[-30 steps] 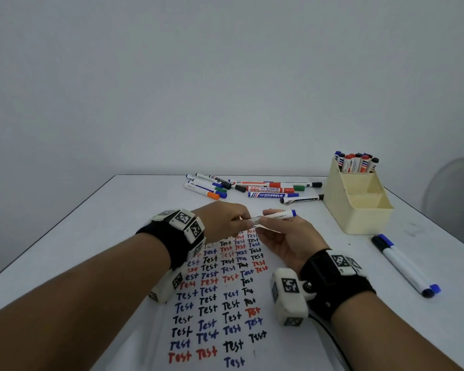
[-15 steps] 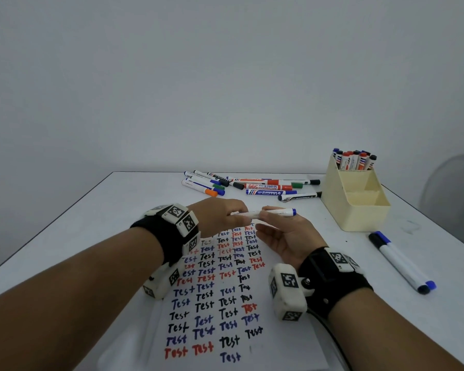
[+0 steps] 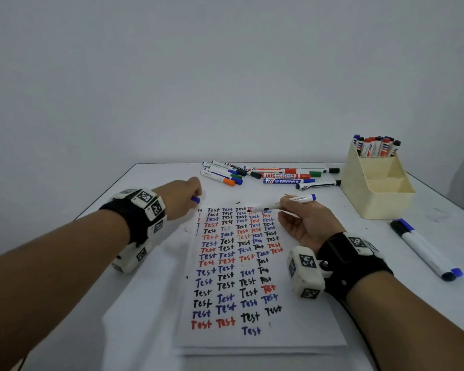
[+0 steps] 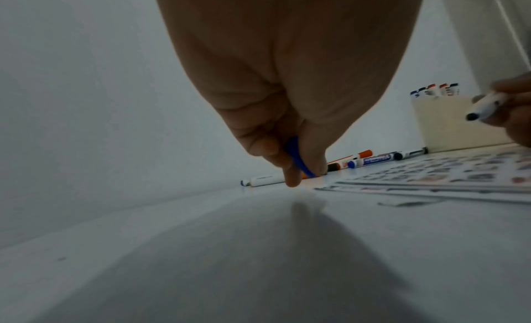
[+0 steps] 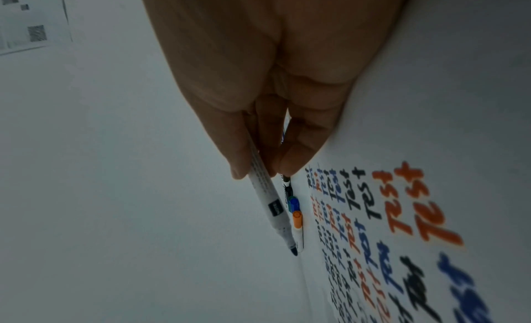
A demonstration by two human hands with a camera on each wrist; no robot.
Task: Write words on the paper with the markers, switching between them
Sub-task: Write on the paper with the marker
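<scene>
Fingers (image 5: 244, 150) pinch uncapped marker (image 3: 284, 203); left hand (image 3: 181, 199) pinches cap (image 4: 297, 160).

The sheet of paper (image 3: 255, 341) carries the handwritten word "Test" again and again in columns, in black, blue and red ink. Among the loose markers at the far edge of the table, a red-capped marker (image 3: 284, 175) bears "WHITEBOARD MARKER" and "500", seen upside down, and the print on the blue marker (image 3: 287, 181) just before it is too small to read. The marker (image 3: 284, 203) held over the top of the sheet bears a small print that seems to end in "BOARD".
</scene>
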